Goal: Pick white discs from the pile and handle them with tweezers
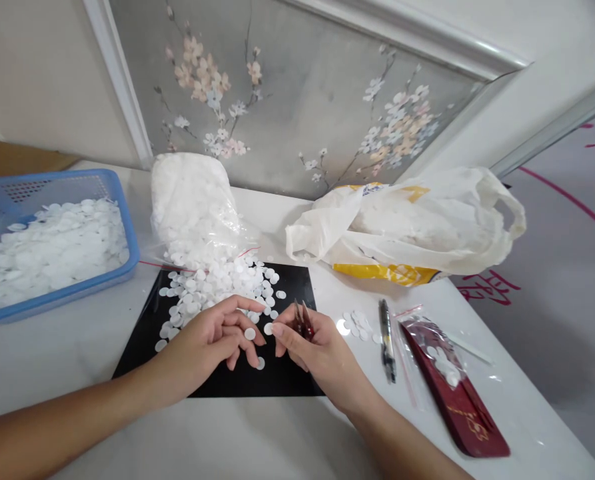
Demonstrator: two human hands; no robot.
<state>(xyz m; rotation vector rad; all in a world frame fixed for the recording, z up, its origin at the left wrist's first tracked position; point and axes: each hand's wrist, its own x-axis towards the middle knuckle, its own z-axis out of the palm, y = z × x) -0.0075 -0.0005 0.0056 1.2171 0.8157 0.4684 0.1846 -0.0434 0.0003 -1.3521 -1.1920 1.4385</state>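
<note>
Above the black mat (217,383), my left hand (212,340) has its fingers loosely curled, with a thin white disc (250,333) lying against them. My right hand (314,343) pinches another white disc (268,329) between thumb and finger. Tucked in that same hand are small red-handled snips (301,320), their two pointed metal tips sticking up, apart; the grip is mostly hidden. Behind my hands a heap of white discs (217,287) spreads over the mat, and a single disc (260,363) lies beneath my left fingers.
At left stands a blue basket (127,253) full of discs. A clear bag of discs (192,193) spills onto the mat. Rightward are a white plastic bag (417,227), a small disc pile (360,325), a pen (387,340), and a dark red case (457,407) under a zip bag (437,340).
</note>
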